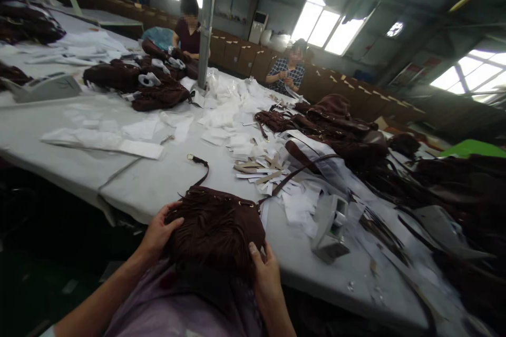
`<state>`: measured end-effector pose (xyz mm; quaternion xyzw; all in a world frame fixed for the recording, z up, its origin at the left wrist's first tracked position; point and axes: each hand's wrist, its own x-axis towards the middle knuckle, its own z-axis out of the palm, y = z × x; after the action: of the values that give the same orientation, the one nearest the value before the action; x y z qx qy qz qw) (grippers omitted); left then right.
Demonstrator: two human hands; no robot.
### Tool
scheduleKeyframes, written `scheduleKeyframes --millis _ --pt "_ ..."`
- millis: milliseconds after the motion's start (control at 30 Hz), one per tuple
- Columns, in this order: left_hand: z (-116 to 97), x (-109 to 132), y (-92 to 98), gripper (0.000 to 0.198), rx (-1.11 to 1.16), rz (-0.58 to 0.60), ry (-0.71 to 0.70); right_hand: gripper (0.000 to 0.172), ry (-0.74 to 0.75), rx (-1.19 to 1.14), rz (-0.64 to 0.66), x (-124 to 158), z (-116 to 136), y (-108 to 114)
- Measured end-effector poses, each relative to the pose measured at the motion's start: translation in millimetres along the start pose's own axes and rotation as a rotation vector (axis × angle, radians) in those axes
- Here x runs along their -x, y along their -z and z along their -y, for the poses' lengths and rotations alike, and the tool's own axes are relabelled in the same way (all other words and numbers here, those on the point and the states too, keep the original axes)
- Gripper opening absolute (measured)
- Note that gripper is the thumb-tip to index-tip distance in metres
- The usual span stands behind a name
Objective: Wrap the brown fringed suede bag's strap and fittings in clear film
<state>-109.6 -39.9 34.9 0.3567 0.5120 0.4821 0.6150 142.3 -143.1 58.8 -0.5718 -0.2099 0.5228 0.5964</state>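
Observation:
A dark brown fringed handbag rests at the near edge of the table, close against my body. My left hand grips its left side, thumb on the front. On the other side, my right hand holds the lower right edge with the thumb on the front. Small metal eyelets line the bag's top. From its right end a long strap runs back over the table, and a short strap with a buckle lies off its left end.
Paper strips and white wrapping cover the table's middle. A tape dispenser stands right. Brown bags are heaped right and back left. A metal post rises behind. Two people work across the table.

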Motion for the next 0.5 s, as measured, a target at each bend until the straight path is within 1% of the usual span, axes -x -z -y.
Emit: scheduleKeyframes --millis 67,133,167,233,300,333,400,433,500 --pt "1 -3 6.4 0.061 0.005 -0.032 0.004 0.067 0.048 0.118 0.059 2 -8 2" --pt "6 -5 13.0 0.061 -0.006 -0.052 0.034 0.058 0.093 0.303 0.072 3 -14 8" --pt "9 -7 15.6 0.061 -0.009 -0.06 0.051 0.053 0.11 0.413 0.05 3 -14 13" --pt "16 -9 18.9 0.06 0.004 -0.081 0.076 0.046 0.163 0.645 -0.041 -1 -10 23" --pt "21 -11 19.3 0.059 0.021 -0.1 0.095 0.041 0.293 0.861 -0.116 -9 -2 32" --pt "22 -12 18.8 0.059 0.027 -0.109 0.105 0.038 0.381 0.955 -0.119 -16 3 35" --pt "22 -13 17.1 0.059 0.035 -0.123 0.126 0.036 0.532 1.126 -0.044 -33 10 41" --pt "22 -13 16.3 0.058 0.037 -0.128 0.136 0.037 0.568 1.2 0.016 -44 11 43" --pt "23 -13 15.6 0.058 0.04 -0.138 0.157 0.04 0.558 1.302 0.115 -66 12 47"
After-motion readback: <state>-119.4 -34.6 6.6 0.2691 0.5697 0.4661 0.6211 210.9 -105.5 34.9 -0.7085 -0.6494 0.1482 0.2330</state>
